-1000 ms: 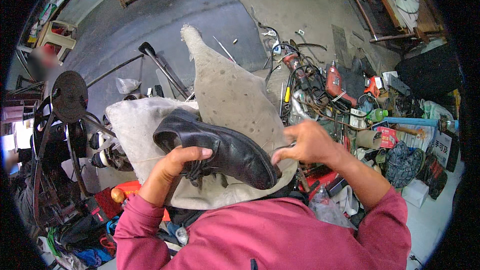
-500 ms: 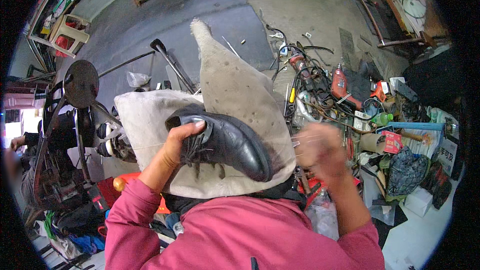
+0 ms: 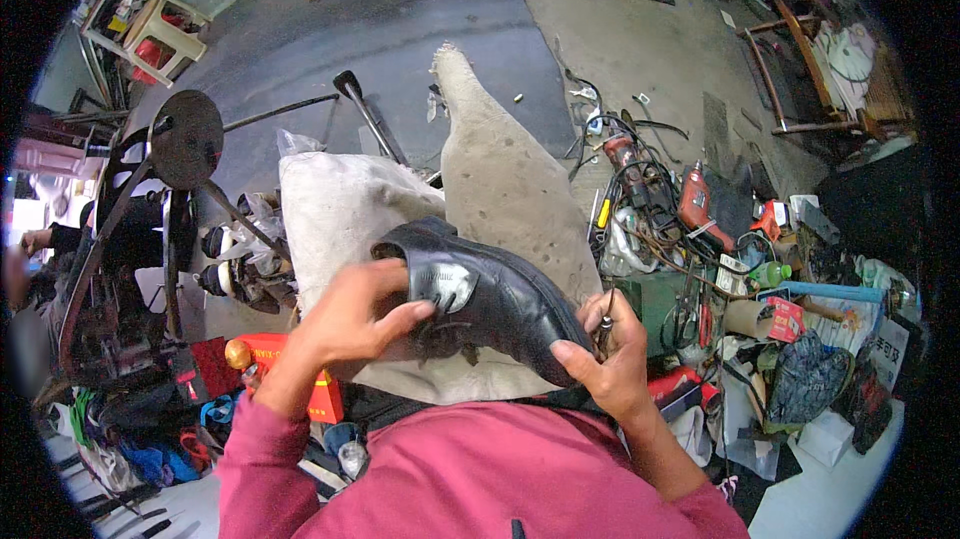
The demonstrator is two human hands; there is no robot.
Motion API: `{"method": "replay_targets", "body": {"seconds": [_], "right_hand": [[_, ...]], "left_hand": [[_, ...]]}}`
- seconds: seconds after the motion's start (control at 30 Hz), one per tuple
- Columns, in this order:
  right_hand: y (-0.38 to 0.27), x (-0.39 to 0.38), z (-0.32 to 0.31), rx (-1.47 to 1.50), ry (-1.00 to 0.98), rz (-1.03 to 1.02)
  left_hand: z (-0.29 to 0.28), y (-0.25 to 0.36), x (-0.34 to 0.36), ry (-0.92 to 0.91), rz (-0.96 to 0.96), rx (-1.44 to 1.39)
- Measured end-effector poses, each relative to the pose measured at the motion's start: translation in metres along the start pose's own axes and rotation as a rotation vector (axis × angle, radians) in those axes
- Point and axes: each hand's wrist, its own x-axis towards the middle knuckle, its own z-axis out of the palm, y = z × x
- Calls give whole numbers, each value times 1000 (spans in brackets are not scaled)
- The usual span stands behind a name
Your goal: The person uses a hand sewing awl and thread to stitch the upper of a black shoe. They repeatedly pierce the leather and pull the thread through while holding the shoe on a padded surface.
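Observation:
A black leather shoe [image 3: 505,284] lies tilted across the grey-beige cloth [image 3: 510,174] on my lap, its toe to the lower right. My left hand [image 3: 350,324] is closed on its open end, the fingers reaching into the opening and the thumb against the pale, shiny patch of the tongue. At the toe, my right hand [image 3: 618,369] grips the shoe with the thumb on top. A thin dark metal tool [image 3: 606,324] sticks up between that hand's fingers; its kind is not clear. The shoe's underside is hidden.
Right of my lap lie a red power drill [image 3: 695,201], tangled black cables, a green bottle [image 3: 770,274] and a blue-handled tool [image 3: 825,291]. On the left stands a black metal machine with a round plate [image 3: 187,139]. A red box [image 3: 325,397] sits by my left forearm.
My right hand has come in from the right to the shoe's toe. My left fingers have slipped into the opening. The thread stretched across earlier no longer shows, and the view has shifted.

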Motion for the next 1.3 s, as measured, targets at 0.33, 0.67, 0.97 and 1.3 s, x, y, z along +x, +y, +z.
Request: {"method": "replay_targets", "body": {"seconds": [0.33,0.67,0.97,1.3], "right_hand": [[9,-2,8,117,128,26],[10,-2,0,207,85,153],[-18,2,-41,613,-145,377],[-24,15,-56,75,-277,224]], "left_hand": [[22,-23,-34,733,-109,-1312],[-67,-51,-61,1277,-23,-442],[55,110,51,165,315,130],[71,111,54,224,248,104]]}}
